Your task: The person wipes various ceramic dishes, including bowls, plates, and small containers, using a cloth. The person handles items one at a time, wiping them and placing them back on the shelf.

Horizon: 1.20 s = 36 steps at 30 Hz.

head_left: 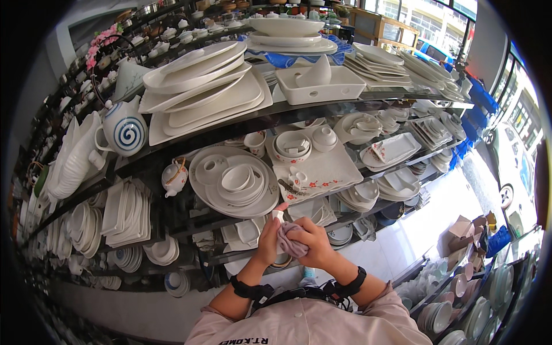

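Note:
In front of my chest, both hands are together. My left hand (pixel 268 241) is closed around a small white ceramic piece (pixel 278 215), and only its top end shows above the fingers. My right hand (pixel 313 241) grips a bunched mauve cloth (pixel 292 240) and presses it against the left hand. The cloth and fingers cover most of the white piece, so its kind cannot be made out. Just beyond the hands, a large speckled oval plate (pixel 198 192) bears smaller plates and bowls. To its right lies a square plate with red blossoms (pixel 339 178).
On the top shelf stand stacked white platters (pixel 259 102), a white rectangular dish (pixel 345 89) and a teapot with a blue spiral (pixel 123 129). A small white teapot (pixel 174 178) sits near the shelf edge. More dishes (pixel 434 319) fill a rack at the lower right.

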### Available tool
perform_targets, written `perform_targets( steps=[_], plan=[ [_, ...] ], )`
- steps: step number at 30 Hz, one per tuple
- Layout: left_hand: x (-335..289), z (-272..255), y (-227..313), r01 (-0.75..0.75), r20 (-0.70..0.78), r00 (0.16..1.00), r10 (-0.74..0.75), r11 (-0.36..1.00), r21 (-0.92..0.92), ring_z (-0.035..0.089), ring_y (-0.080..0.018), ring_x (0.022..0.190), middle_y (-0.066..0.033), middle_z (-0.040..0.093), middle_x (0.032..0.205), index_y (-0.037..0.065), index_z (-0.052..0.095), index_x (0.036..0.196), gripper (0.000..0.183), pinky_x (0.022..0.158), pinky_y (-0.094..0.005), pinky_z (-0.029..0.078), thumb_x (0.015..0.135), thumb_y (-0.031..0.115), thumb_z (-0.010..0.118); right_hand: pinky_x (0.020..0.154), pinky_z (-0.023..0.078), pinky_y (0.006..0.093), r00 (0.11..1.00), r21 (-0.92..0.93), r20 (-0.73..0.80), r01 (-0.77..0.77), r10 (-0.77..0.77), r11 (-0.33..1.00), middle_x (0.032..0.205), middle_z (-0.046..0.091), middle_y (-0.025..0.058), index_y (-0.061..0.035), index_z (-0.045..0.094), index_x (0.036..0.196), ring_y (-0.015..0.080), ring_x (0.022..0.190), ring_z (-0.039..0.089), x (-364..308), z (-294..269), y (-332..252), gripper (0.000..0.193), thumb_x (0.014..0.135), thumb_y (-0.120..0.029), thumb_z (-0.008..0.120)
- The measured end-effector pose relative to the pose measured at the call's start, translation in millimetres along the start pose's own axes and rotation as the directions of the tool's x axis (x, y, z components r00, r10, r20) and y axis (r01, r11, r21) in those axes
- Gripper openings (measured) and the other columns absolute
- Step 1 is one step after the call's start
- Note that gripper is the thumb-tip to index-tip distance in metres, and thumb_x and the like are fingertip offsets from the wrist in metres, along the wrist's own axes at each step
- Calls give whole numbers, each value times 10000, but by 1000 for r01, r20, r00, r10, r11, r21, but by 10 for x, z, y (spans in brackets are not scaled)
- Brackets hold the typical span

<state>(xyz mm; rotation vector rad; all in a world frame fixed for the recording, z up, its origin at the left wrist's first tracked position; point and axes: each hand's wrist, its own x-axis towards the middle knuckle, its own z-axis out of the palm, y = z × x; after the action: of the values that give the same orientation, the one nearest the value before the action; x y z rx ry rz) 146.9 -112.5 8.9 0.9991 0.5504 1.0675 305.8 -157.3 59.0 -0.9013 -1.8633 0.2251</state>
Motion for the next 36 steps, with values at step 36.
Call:
perform_targets(
  steps=[36],
  plan=[
    [58,-136,132,-387,79,914,398,795,468,476,-194,1069,-99,459,1156,-20,562,1295,559,973,-320,369,1036,458,432,899,492,299,671,546,458,-730,583,411,1067,679,53,10,638,1198,112,984,585,-110,231,73,475,905,-328,795]
  ],
)
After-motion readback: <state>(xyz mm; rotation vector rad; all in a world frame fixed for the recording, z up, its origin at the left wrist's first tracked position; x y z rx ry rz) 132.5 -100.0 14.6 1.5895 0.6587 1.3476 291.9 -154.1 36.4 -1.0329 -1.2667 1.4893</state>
